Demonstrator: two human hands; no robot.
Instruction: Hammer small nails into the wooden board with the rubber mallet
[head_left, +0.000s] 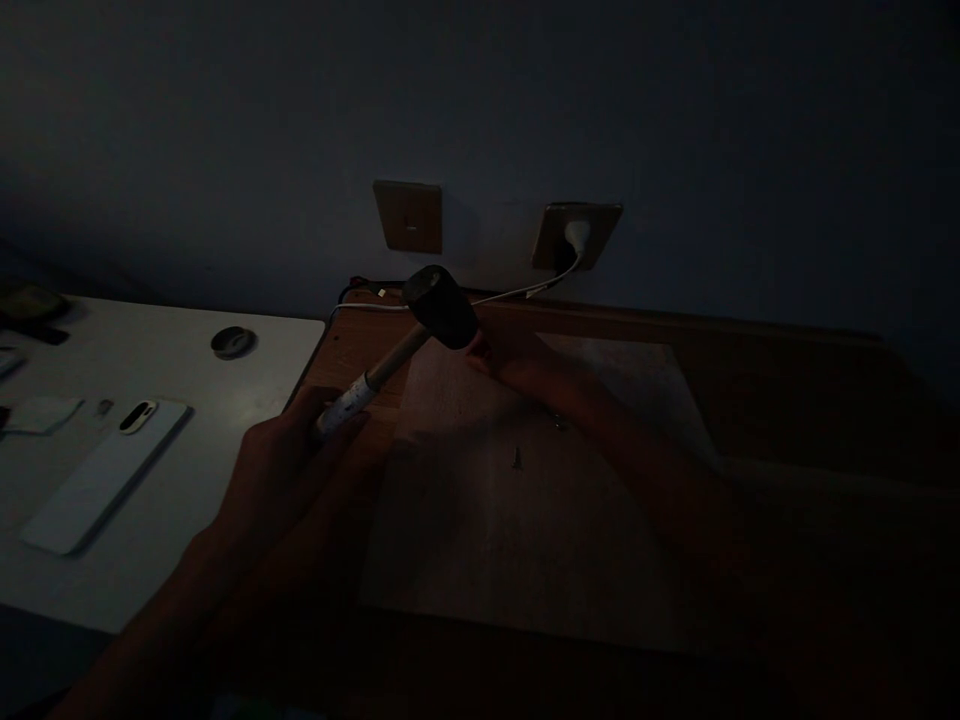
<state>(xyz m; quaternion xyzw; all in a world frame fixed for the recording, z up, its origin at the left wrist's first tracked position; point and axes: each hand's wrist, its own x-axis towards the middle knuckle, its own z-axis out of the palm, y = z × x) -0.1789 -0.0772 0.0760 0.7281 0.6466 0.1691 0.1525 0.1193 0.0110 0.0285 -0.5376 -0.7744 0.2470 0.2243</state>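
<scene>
My left hand (289, 445) is wrapped around the white-covered lower part of a mallet's (442, 305) handle. The mallet slants up to the right, and its dark, blunt head hangs over the far part of a flat wooden board (480, 560). Just right of the head, my right hand (514, 350) is closed low over the board. Its fingertips are partly hidden by the mallet head and the dark, so what they pinch, if anything, cannot be seen. A small screw (517, 458) stands on the board, and another small metal piece (559, 422) shows beside my right forearm.
A white table (187, 440) on the left bears a phone (109, 480), a small round dark item (233, 342) and a pale cloth-like piece (45, 414). Behind the board, a white cable (517, 292) runs to a wall socket (577, 235). The light is very dim.
</scene>
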